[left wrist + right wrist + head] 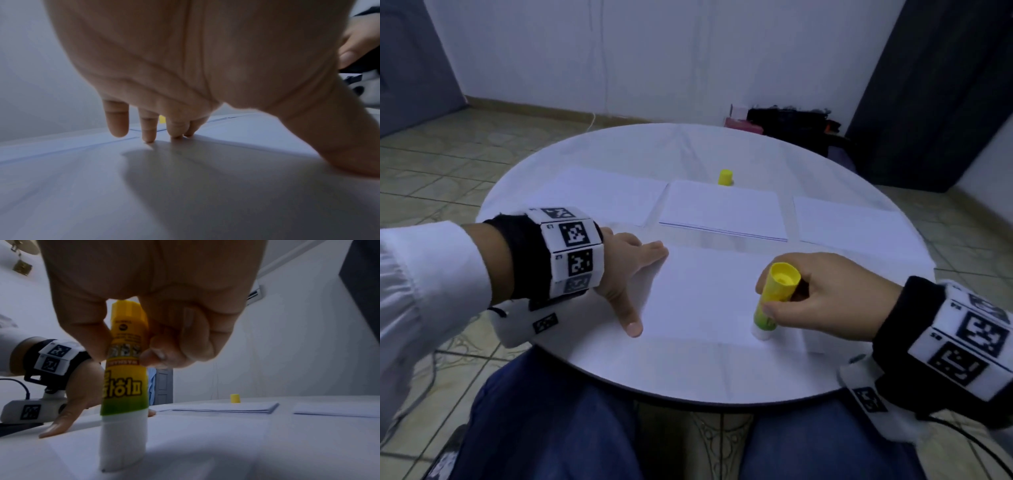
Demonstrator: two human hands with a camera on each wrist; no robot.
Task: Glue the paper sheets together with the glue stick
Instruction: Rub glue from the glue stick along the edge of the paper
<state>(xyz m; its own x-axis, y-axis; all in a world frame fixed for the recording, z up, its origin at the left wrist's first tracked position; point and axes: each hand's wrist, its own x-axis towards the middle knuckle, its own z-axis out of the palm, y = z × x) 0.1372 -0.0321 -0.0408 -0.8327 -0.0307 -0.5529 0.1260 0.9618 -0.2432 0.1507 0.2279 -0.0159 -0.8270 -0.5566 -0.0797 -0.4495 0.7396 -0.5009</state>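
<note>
We hold the glue stick point(774, 298) upside down in our right hand point(825, 301), its white glue end pressed onto the near paper sheet point(705, 294) close to that sheet's near right part, the yellow base pointing up. Our right fingers point(180, 344) are clamped on the yellow barrel, thumb on one side and the curled fingers on the other. Our left hand point(626, 274) lies on the round white counter point(619, 370) at the left edge of the same sheet, its fingers point(148, 128) straight and spread apart, tips touching down at the sheet's far left corner and the thumb stretched along the left edge toward us. Beyond this sheet, three more lots of paper lie in a row across the counter: a sheet on the left point(599, 195), a thin stack in the middle point(722, 209) and a sheet on the right point(849, 222), each apart from the others. The yellow cap point(725, 177) stands upright on the counter just behind the middle stack, well apart from the glue stick. Both wrists wear black bands with white blocks printed in black-and-white square patterns point(575, 246).
</note>
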